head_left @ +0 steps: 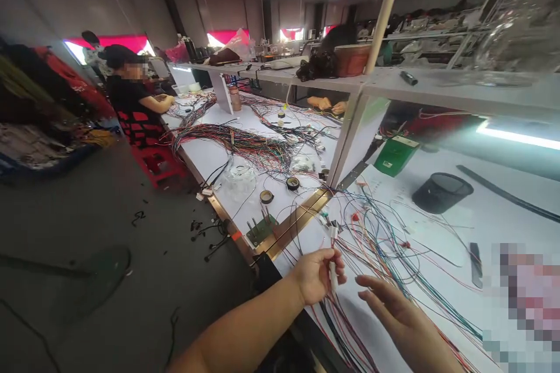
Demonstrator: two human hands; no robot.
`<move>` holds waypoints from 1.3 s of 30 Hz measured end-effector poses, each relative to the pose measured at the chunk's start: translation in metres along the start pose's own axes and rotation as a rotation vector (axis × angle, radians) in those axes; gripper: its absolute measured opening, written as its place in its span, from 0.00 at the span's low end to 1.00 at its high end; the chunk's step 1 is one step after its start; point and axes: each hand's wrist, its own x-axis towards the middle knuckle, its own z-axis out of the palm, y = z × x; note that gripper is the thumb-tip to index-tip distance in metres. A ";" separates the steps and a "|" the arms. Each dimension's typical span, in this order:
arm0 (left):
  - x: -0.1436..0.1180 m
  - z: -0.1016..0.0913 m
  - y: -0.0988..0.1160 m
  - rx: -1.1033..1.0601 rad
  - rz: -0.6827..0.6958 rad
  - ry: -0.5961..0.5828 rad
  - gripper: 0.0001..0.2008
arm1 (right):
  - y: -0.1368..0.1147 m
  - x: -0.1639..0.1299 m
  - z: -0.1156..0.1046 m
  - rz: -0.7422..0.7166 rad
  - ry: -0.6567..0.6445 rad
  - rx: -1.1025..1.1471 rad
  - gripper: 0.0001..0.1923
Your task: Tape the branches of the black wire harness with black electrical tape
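**Wire harness at the near bench edge**

The white bench [437,227] carried a fan of coloured wires [394,245] (red, green, blue, black), running from its near edge away toward the black mesh cup [441,191]. On that edge, the left hand [315,274] pinched a small white connector [333,271], long axis roughly upright. The right hand [394,309] hovered just right of the connector, fingers spread, holding nothing; the left was nearer.

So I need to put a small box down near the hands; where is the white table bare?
Bare table lies right of the black mesh cup, up to the dark strip. It is crowded where loose wires spread beside the left hand and right hand.
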 end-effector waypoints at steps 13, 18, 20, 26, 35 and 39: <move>0.018 -0.012 -0.010 -0.094 -0.054 -0.091 0.07 | -0.174 0.160 0.097 -0.626 -0.118 -0.118 0.12; 0.010 -0.004 -0.007 -0.112 -0.004 -0.093 0.09 | -0.180 0.216 0.147 -0.628 -0.156 -0.026 0.09; 0.008 -0.001 -0.006 -0.117 0.009 -0.093 0.09 | -0.178 0.222 0.152 -0.632 -0.159 0.003 0.05; 0.020 -0.009 -0.012 -0.102 -0.013 -0.100 0.09 | -0.176 0.186 0.115 -0.326 -0.225 0.472 0.13; 0.004 -0.009 -0.004 0.057 -0.006 -0.146 0.11 | -0.100 0.037 0.009 -0.079 -0.176 0.939 0.12; -0.008 0.011 -0.005 0.235 0.032 -0.186 0.11 | -0.059 -0.012 -0.011 -0.079 -0.108 0.889 0.11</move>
